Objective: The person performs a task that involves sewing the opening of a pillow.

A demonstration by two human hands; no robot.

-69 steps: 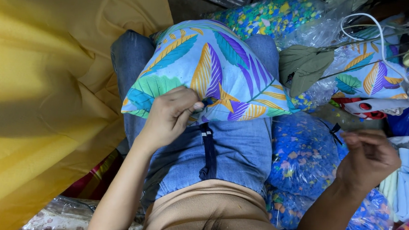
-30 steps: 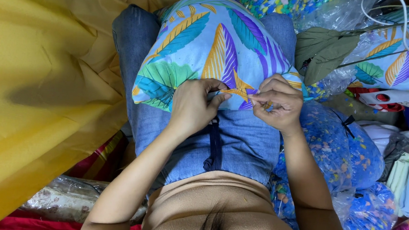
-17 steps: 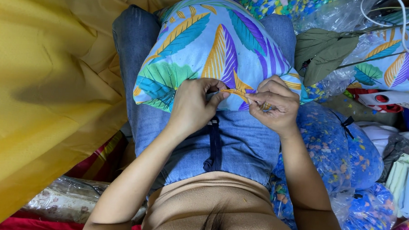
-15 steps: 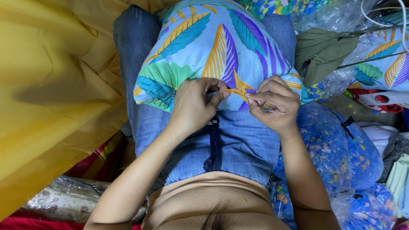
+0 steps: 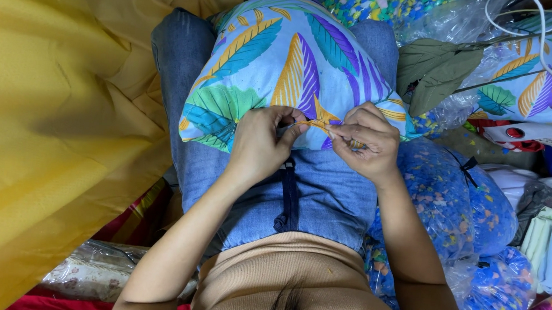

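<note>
From my head view, the leaf-print pillow (image 5: 287,73) lies on my lap over my jeans (image 5: 324,196), and I judge I am stitching its near edge closed. My left hand (image 5: 260,144) pinches that seam, while my right hand (image 5: 363,141) is clenched on something too small to tell, likely a needle. Next I need a small, careful pull through the cloth, beside the yellow fabric (image 5: 55,109).

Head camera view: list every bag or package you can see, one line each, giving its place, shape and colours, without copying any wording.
Clear plastic bag, beside the right hand: bulging, full of blue speckled filling.
Second clear bag, lower right: rounded, same blue speckled filling.
Clear wrapped cushion, upper right: white with coloured leaves.
Clear wrapped bundle, lower left: flat, pale patterned cloth inside.
No labels, signs or screens are visible.
</note>
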